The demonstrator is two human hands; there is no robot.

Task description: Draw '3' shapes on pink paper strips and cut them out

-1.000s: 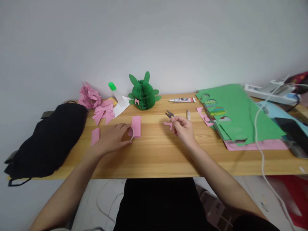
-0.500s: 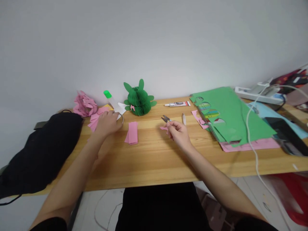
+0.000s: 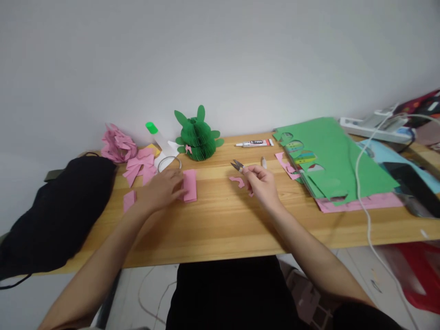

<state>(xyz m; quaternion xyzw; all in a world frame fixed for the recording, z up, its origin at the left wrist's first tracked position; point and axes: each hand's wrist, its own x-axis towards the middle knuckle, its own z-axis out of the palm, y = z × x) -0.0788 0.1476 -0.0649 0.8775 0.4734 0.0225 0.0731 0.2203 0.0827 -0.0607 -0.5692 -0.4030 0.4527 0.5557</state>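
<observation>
My left hand (image 3: 161, 189) lies on the wooden table (image 3: 220, 224), its fingers touching the left edge of a folded pink paper strip (image 3: 190, 184). A clear tape ring (image 3: 169, 163) sits just beyond that hand. My right hand (image 3: 263, 184) is closed around small thread snips (image 3: 238, 165), whose blades point left and away. A small pink paper cutout (image 3: 237, 181) lies just left of the right hand. A little pink square (image 3: 129, 200) rests left of my left hand.
A green honeycomb paper plant (image 3: 197, 135), a green-capped glue bottle (image 3: 157, 135), pink paper bows (image 3: 139, 166) and a glue tube (image 3: 255, 143) line the back. Green and pink paper sheets (image 3: 330, 160) lie right, a black bag (image 3: 55, 215) left, a white cable (image 3: 364, 183) and power strip (image 3: 378, 128) far right.
My left hand carried the tape ring to the back, left it there, and returned to the pink strip. My right hand stayed in place with the snips.
</observation>
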